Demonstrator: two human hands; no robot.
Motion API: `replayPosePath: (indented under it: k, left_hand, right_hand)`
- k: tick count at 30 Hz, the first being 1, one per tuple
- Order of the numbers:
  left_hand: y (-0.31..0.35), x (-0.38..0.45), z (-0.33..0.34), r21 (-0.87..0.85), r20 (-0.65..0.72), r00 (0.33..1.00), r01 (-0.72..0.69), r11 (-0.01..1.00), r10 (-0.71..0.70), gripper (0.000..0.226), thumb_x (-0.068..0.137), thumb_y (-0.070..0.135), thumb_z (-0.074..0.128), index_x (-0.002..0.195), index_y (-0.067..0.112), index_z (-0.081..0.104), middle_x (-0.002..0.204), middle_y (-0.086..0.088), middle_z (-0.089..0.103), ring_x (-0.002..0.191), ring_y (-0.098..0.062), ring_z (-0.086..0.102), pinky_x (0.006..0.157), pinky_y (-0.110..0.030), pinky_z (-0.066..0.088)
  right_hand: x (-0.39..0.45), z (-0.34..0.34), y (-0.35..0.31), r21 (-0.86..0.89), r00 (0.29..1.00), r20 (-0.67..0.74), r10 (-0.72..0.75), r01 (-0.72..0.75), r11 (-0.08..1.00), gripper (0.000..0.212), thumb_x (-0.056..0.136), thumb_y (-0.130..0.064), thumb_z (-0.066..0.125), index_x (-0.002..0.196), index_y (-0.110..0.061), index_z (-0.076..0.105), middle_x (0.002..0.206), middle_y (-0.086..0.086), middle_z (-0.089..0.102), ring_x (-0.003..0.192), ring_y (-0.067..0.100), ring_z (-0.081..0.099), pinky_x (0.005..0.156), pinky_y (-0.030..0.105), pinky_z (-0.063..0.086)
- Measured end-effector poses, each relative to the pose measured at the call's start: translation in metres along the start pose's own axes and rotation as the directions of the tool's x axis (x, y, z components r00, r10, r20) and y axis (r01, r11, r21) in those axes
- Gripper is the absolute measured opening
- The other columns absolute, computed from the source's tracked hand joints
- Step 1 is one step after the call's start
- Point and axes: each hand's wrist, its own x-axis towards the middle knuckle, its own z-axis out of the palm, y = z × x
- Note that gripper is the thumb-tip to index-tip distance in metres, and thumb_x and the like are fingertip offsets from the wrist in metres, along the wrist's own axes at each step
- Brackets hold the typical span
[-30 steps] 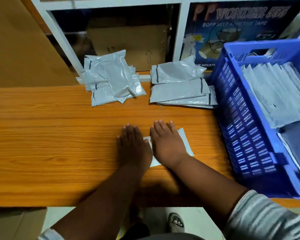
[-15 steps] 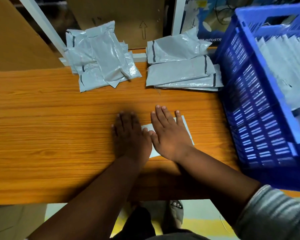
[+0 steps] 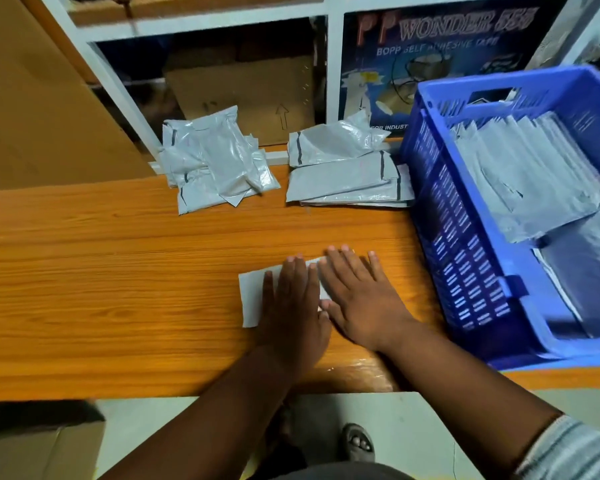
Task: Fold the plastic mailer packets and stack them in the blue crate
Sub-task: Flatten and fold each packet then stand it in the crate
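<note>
Two flat hands press one folded mailer packet (image 3: 252,297) against the wooden tabletop (image 3: 101,271), near its front edge and just left of the blue crate (image 3: 471,282). The left hand (image 3: 291,306) lies palm down over the middle of the packet, fingers straight and close together; the right hand (image 3: 361,303) lies flat beside it, fingers spread, covering the packet's right end, with its fingertips reaching past the far edge onto the wood. Neither hand curls around or pinches anything: both are laid out straight, pushing down. Only the pale left end of the packet and a sliver between the hands show. Judging by the crumpled grey mailers (image 3: 215,164) heaped at the back of the table and the flatter pile (image 3: 347,174) beside them, this is thin, light, limp plastic film, probably slick and springy, so a crease will likely want to open again once the pressure comes off. It should be easiest to lift by pinching the folded edge or a short end, thumb under and fingers on top, so the layers stay together while it travels to the crate. Inside the crate, folded mailers (image 3: 520,174) already lie overlapped in a row, leaning on one another, with a darker sheet showing below them at the near end.
</note>
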Motion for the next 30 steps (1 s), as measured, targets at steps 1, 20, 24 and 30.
replayPosePath:
  k: [1,20,24,30]
  left_hand:
    - [0.002,-0.003,0.004,0.014,0.022,1.0,-0.007,1.0,0.006,0.084,0.099,0.042,0.049,0.17,0.012,0.017,0.179,-0.015,0.004,0.166,-0.034,-0.004,0.13,-0.064,0.006]
    - [-0.065,-0.03,-0.001,-0.114,-0.049,0.999,-0.029,0.993,0.023,0.075,0.098,0.039,0.046,0.16,-0.002,0.041,0.169,-0.026,0.033,0.159,-0.044,0.029,0.125,-0.066,0.029]
    - [-0.071,-0.044,0.015,-0.08,0.032,0.997,0.071,0.994,-0.069,0.075,0.1,0.043,0.045,0.16,0.0,0.042,0.17,-0.025,0.032,0.157,-0.042,0.034,0.122,-0.064,0.037]
    - [-0.074,-0.031,-0.005,-0.08,0.214,0.975,0.079,0.994,-0.06,0.083,0.097,0.048,0.038,0.168,0.006,0.027,0.177,-0.019,0.016,0.163,-0.037,0.02,0.129,-0.06,0.023]
  right_hand:
    - [-0.006,0.008,-0.002,-0.02,0.998,0.06,0.02,-0.019,1.0,0.076,0.11,-0.063,0.021,0.172,-0.022,0.005,0.179,0.006,-0.009,0.165,0.028,-0.013,0.129,0.066,0.003]
    - [0.035,-0.01,-0.055,0.008,0.985,0.15,-0.086,0.085,0.996,0.075,0.107,-0.042,0.041,0.171,-0.013,0.013,0.179,0.012,0.004,0.165,0.032,0.004,0.129,0.062,0.007]
    - [0.032,0.016,-0.069,0.023,0.971,0.197,-0.137,0.135,0.991,0.077,0.107,-0.058,0.019,0.172,-0.019,0.004,0.179,0.008,-0.009,0.165,0.03,-0.007,0.13,0.063,0.007]
    - [0.054,-0.008,-0.064,0.021,0.951,0.28,-0.13,0.129,0.991,0.072,0.107,-0.063,0.024,0.17,-0.028,0.017,0.179,0.001,0.006,0.165,0.028,0.008,0.127,0.063,0.018]
